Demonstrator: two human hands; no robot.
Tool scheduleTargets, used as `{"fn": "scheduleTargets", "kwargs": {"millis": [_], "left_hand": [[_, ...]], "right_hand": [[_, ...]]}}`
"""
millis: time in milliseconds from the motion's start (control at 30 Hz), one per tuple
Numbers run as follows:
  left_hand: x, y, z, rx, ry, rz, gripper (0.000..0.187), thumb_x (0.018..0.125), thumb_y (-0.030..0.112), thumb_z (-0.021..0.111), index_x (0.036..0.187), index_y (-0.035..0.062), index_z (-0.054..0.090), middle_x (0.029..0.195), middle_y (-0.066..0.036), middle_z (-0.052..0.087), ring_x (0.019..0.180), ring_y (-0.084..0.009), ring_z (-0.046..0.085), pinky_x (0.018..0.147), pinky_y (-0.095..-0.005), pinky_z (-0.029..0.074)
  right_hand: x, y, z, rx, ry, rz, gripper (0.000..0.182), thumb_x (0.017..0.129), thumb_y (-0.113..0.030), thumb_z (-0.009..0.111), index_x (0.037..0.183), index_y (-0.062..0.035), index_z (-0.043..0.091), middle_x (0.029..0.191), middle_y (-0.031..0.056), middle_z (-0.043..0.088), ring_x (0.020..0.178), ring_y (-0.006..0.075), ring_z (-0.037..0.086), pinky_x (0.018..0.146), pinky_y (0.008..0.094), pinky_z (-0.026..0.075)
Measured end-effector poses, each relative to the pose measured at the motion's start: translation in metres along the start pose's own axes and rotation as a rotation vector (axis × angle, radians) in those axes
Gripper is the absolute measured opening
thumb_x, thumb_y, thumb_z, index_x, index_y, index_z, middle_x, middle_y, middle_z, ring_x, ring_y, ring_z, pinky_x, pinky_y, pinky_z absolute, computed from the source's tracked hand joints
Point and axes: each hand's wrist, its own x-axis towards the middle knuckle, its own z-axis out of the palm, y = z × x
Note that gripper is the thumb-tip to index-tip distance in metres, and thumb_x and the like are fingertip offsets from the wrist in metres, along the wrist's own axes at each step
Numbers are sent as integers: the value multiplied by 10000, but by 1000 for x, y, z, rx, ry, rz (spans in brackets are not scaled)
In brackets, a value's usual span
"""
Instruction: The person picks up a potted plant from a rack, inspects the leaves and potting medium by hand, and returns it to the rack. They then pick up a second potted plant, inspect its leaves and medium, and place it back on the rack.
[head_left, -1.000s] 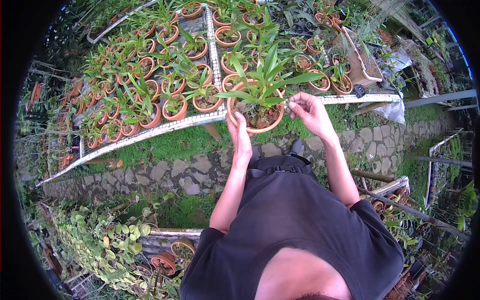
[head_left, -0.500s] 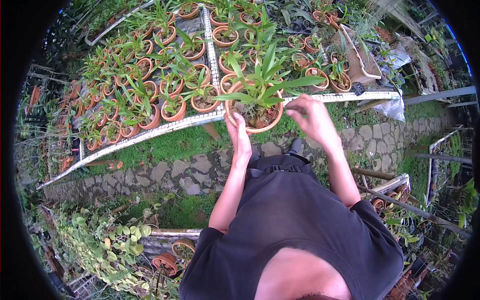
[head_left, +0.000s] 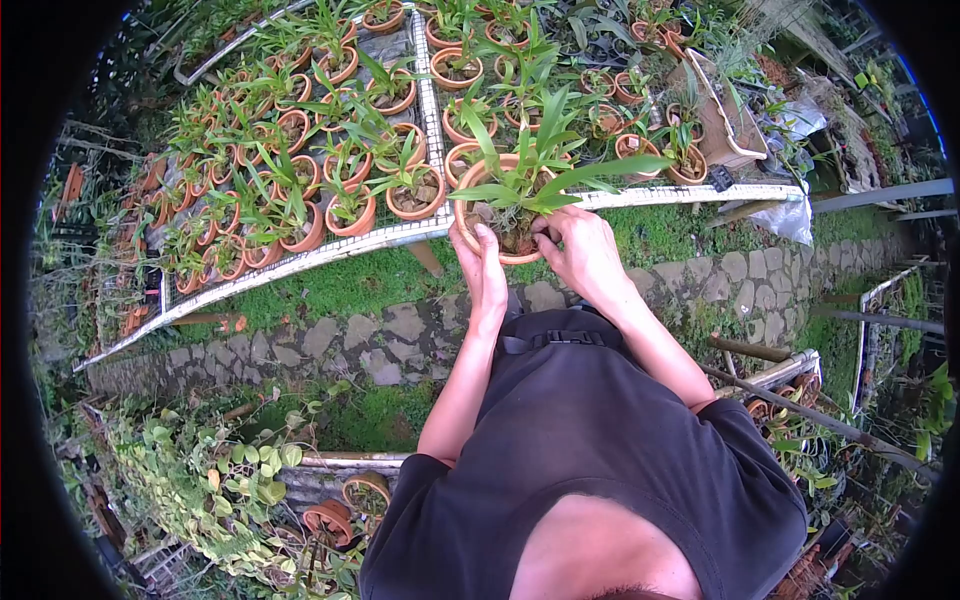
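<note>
A terracotta pot (head_left: 468, 232) with a long-leaved green plant (head_left: 530, 185) is held up in front of the bench edge. My left hand (head_left: 485, 272) grips the pot's left side, with the thumb near its rim and the other fingers hidden behind it. My right hand (head_left: 580, 250) reaches over the pot's right rim, its fingers bent together at the brown potting material (head_left: 515, 238) by the plant's base. Whatever is between those fingertips is too small to make out.
Rows of potted plants stand on a mesh bench (head_left: 430, 130) with a white edge (head_left: 300, 262). A rectangular planter (head_left: 735, 150) sits at the bench's right. Below runs a stone path (head_left: 400, 325) beside grass. Leafy plants (head_left: 250, 475) and pots (head_left: 328, 522) are at lower left.
My right hand has moved left and down, from beside the pot to inside its right rim. My left hand still holds the pot in nearly the same place.
</note>
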Motion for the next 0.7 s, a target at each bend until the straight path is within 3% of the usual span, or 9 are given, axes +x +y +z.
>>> {"fn": "scheduleTargets", "kwargs": {"millis": [367, 467, 700], "left_hand": [[-2, 8, 5, 52, 5, 59, 696, 1018, 476, 490, 1499, 35, 249, 1382, -133, 399, 1269, -210, 400, 1067, -367, 336], [-2, 10, 6, 67, 0, 52, 659, 1024, 450, 494, 1482, 32, 269, 1346, -122, 411, 1247, -200, 405, 1063, -367, 334], [-1, 7, 7, 24, 6, 81, 619, 1030, 405, 506, 1461, 16, 289, 1334, -116, 411, 1219, -192, 417, 1053, -360, 340]], "right_hand": [[3, 1, -1, 14, -66, 1, 164, 777, -36, 692, 912, 49, 731, 731, 176, 661, 664, 330, 669, 652, 406, 519], [5, -5, -5, 27, -135, 102, 145, 778, -39, 690, 886, 53, 725, 738, 191, 673, 686, 334, 683, 667, 407, 529], [4, -1, -2, 12, -101, 25, 123, 782, -50, 689, 834, 59, 711, 698, 216, 655, 687, 361, 674, 676, 436, 528]]}}
